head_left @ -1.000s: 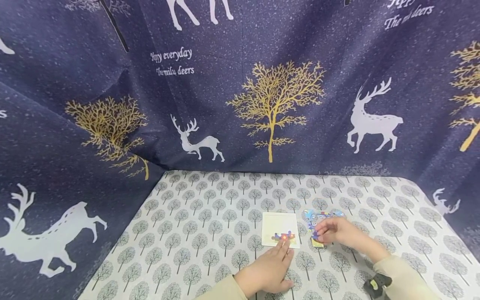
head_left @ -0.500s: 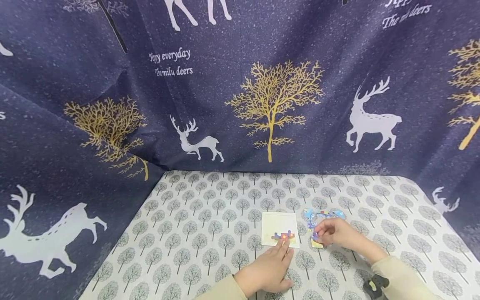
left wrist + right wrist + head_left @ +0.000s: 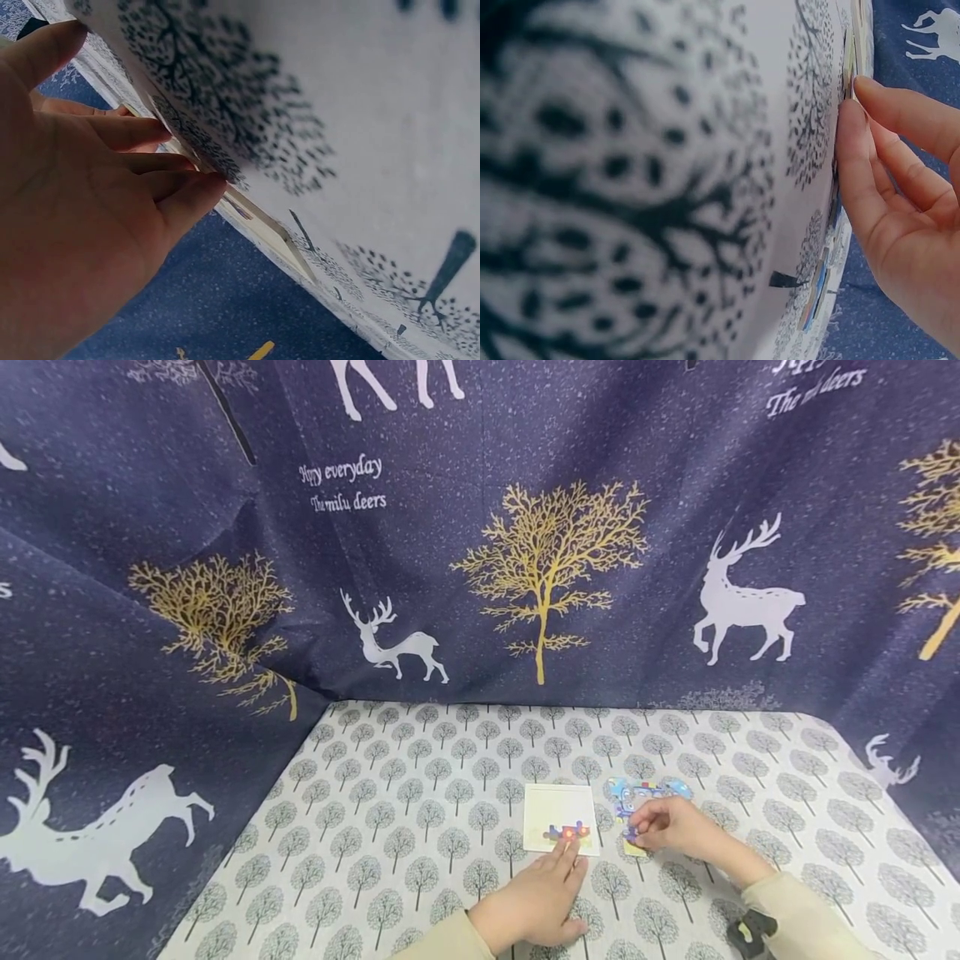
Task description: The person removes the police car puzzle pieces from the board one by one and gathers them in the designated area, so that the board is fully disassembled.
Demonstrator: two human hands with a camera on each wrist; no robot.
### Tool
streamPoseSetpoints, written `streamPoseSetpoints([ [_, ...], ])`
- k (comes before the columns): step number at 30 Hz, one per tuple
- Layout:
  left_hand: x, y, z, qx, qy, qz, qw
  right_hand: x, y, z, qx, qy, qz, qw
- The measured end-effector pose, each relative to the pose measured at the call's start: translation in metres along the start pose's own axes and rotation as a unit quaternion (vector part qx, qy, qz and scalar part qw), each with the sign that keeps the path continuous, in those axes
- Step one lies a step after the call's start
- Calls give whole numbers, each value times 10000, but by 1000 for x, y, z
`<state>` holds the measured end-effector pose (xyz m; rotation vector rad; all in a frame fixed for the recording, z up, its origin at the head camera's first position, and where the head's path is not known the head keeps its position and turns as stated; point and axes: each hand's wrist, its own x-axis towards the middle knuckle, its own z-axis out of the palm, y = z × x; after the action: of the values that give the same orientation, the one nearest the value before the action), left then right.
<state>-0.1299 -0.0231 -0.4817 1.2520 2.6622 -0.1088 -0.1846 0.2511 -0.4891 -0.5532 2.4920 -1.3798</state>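
Note:
A shallow white puzzle tray (image 3: 551, 802) lies on the patterned cloth, with several joined red and purple jigsaw pieces (image 3: 567, 832) along its lower part. My left hand (image 3: 534, 897) rests with extended fingers on the tray's near edge, fingertips over the red pieces. To the right, my right hand (image 3: 672, 827) pinches a purple jigsaw piece (image 3: 630, 832) between thumb and index finger, low over the cloth. In the right wrist view, the right hand (image 3: 900, 165) has its thumb and fingertip close together at the cloth. The left wrist view shows the tray's edge (image 3: 262, 221) beyond the fingers.
Several blue jigsaw pieces (image 3: 622, 789) lie partly hidden behind the right hand. A yellow piece (image 3: 635, 847) sits just below its fingertips. A tree-print cloth (image 3: 360, 860) covers the table, and a dark blue deer-print curtain (image 3: 420, 577) hangs behind and at the sides.
The right fingers have shifted very slightly at the purple piece, uncovering a little more of the blue pieces behind. The left hand and the tray have stayed in place.

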Motion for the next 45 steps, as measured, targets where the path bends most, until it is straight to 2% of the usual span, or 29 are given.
streamPoseSetpoints([
  [7,0,3,-4,-45,-93,-137,9999,3,-6,-4,-204,20,87,9998],
  [14,-1,7,-10,135,-53,-144,9998,16,-11,-8,-527,170,-256,9981],
  [17,0,7,-11,222,19,-88,9997,24,-17,-6,-579,117,-293,9978],
  [23,2,8,-10,298,180,203,9992,43,-23,1,-698,-291,-623,9952],
  [26,3,8,-10,351,143,303,9988,53,-27,7,-713,-529,-828,9926],
  [31,7,8,-7,379,-10,323,9988,68,-28,21,-332,-953,-1135,9884],
  [36,10,8,-3,464,-89,386,9981,77,-27,33,-176,-1320,-1307,9824],
  [45,10,8,-5,608,-140,380,9973,84,-29,41,-272,-1580,-1434,9766],
])
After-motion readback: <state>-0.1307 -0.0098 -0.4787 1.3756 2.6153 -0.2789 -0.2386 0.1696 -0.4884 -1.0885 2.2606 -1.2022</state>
